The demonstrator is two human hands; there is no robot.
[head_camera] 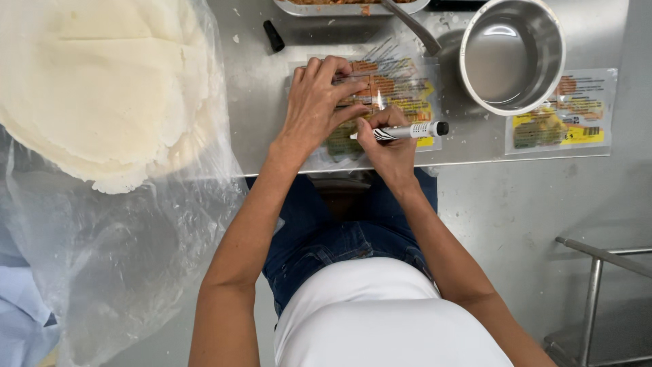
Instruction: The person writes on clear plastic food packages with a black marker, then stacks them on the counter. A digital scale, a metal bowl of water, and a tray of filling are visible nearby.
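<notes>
My left hand (318, 102) lies flat, fingers spread, pressing down a clear printed plastic bag (401, 81) on the steel table (258, 102). My right hand (386, 143) grips a white marker pen (411, 130) with a black end, its tip on the bag near the table's front edge. The pen's black cap (273, 35) lies loose on the table behind my left hand.
A stack of pale round flatbreads (102, 88) on a clear plastic sheet covers the left. An empty steel pot (511, 54) stands at the right back, a second printed bag (560, 112) beside it. A food tray (346, 5) sits at the far edge. A metal rack (601, 272) is lower right.
</notes>
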